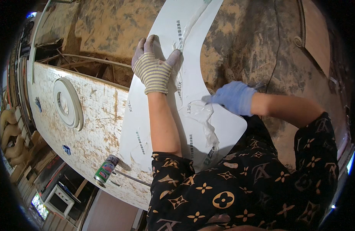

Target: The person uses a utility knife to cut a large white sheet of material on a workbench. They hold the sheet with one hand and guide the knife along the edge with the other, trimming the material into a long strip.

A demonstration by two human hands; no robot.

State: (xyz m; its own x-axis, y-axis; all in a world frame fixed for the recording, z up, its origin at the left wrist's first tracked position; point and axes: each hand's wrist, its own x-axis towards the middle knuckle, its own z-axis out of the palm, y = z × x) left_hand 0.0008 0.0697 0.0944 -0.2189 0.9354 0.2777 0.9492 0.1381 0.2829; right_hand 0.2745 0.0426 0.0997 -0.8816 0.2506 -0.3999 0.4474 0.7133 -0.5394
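Observation:
A large white curved board (192, 78) lies before me, printed with writing and covered in clear protective film. My left hand (155, 63), in a striped knit glove with greyish fingertips, presses on the board near its left edge. Its fingers are spread, and the thumb touches a wrinkled ridge of film. My right hand (235, 97), in a blue glove and slightly blurred, is over the board's right edge. Its fingertips pinch a loose flap of clear film (205, 111), which trails in crumpled folds down the board toward my body.
Under the board's left side is a scuffed white work table (105, 98). On it are a coil of pale edge banding (66, 104), a spray can (106, 169) lying on its side and blue scraps (67, 150). A brown panel (317, 37) stands at right on the dirty floor (249, 34).

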